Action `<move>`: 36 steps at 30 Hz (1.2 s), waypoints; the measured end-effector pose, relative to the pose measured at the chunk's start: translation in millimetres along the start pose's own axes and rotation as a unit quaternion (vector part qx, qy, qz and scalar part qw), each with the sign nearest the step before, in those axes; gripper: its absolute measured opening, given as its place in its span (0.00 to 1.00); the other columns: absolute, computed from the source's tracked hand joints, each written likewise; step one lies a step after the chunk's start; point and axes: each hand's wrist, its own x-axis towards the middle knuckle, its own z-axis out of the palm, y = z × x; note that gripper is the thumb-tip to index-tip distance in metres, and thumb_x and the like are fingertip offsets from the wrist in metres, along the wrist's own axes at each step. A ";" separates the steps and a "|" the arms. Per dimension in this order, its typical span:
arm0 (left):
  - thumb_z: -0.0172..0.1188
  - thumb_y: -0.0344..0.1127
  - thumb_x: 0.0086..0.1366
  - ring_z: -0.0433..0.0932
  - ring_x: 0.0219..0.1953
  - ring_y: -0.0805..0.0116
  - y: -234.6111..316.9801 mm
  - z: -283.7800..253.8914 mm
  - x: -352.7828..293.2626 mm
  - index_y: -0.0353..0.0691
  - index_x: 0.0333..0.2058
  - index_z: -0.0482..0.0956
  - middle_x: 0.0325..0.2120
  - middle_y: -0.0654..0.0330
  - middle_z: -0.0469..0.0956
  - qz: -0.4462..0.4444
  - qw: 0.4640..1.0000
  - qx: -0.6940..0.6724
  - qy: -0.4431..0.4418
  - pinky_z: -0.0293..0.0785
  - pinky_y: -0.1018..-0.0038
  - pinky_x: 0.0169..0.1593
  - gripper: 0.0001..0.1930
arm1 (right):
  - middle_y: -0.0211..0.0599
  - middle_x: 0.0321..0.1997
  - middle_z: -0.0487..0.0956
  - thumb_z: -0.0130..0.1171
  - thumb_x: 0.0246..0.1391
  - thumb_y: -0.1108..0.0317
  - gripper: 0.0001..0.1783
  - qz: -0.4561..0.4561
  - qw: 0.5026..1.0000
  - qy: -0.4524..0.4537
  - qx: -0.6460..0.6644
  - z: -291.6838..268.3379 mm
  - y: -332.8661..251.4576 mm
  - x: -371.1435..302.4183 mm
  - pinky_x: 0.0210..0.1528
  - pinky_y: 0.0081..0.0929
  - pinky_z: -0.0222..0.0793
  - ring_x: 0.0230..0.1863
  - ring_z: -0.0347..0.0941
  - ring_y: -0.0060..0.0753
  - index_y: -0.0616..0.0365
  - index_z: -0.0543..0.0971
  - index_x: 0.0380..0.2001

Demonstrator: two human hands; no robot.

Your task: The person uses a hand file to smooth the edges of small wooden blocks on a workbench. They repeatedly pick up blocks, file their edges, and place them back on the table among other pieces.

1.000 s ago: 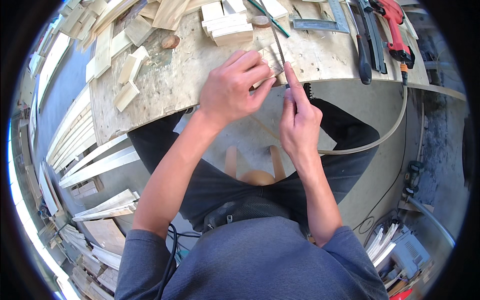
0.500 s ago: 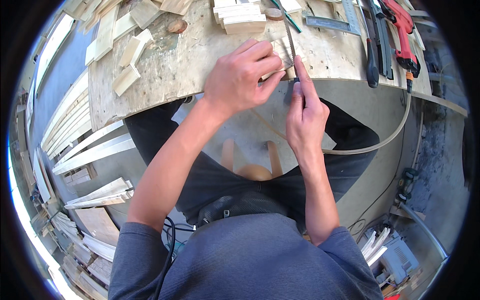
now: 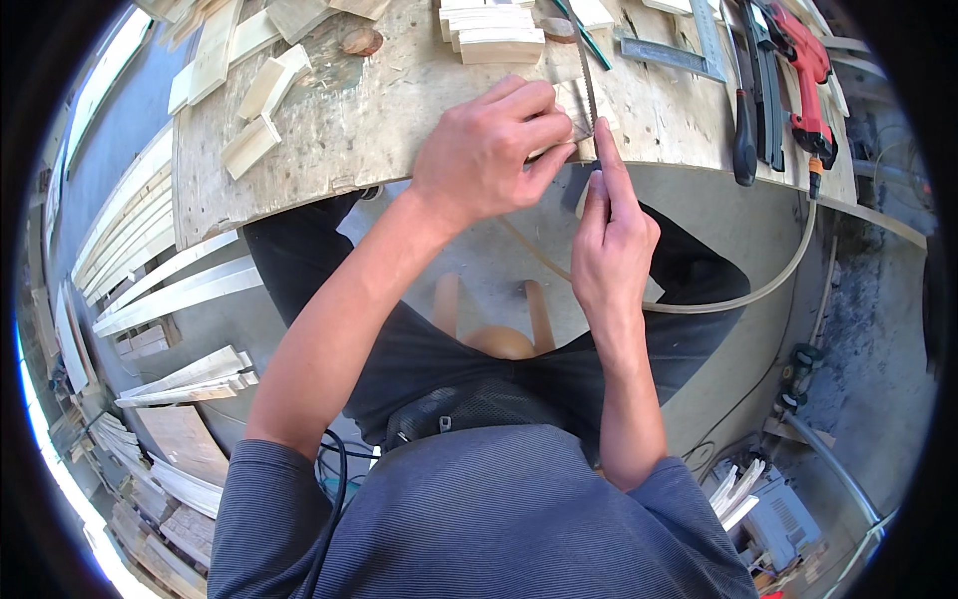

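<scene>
My right hand [image 3: 614, 240] is wrapped round the dark handle of a thin hand saw, its index finger stretched along the blade. The toothed saw blade [image 3: 588, 80] points away from me over the near edge of the workbench [image 3: 379, 110]. Beside it lies a small pale wood piece [image 3: 571, 97], partly covered by my fingers. My left hand [image 3: 494, 150] is closed over this piece, fingers bent and thumb underneath, holding it at the bench edge. Whether the teeth are inside the wood cannot be made out.
A stack of wood blocks [image 3: 499, 40] and a green pencil-like stick [image 3: 589, 40] lie beyond my hands. To the right are a metal square [image 3: 669, 55], a dark-handled screwdriver-like tool [image 3: 743, 150] and a red air tool [image 3: 803, 70] with a hose [image 3: 768, 295]. Offcuts [image 3: 251, 145] lie left.
The view has turned slightly, shifting the bench things rightward. My right hand and the saw appear slightly nearer to me; my left hand stays on the wood piece.
</scene>
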 end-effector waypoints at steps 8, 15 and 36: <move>0.76 0.33 0.64 0.85 0.42 0.61 0.9 0.3 0.7 0.42 0.34 0.88 0.37 0.65 0.83 -0.010 1.000 -0.008 0.002 0.85 0.65 0.44 0.05 | 0.42 0.26 0.69 0.50 0.79 0.78 0.32 0.010 1.000 0.000 -0.003 -5.2 -2.0 -18.7 0.34 0.21 0.65 0.27 0.59 0.22 0.47 0.73 0.81; 0.75 0.33 0.65 0.85 0.43 0.62 0.3 0.8 0.0 0.43 0.35 0.87 0.37 0.65 0.83 -0.006 1.000 -0.011 0.012 0.85 0.65 0.44 0.05 | 0.45 0.27 0.73 0.51 0.73 0.81 0.37 0.037 0.998 -0.036 -0.040 -30.3 9.6 -52.4 0.36 0.26 0.73 0.24 0.70 0.33 0.47 0.72 0.82; 0.76 0.32 0.64 0.86 0.46 0.54 2.1 -3.8 1.7 0.40 0.37 0.88 0.42 0.59 0.86 -0.015 1.000 -0.005 -0.018 0.85 0.63 0.48 0.06 | 0.37 0.23 0.66 0.51 0.75 0.82 0.36 -0.014 0.998 -0.032 -0.061 -37.6 21.1 -73.4 0.32 0.21 0.65 0.23 0.61 0.21 0.48 0.73 0.82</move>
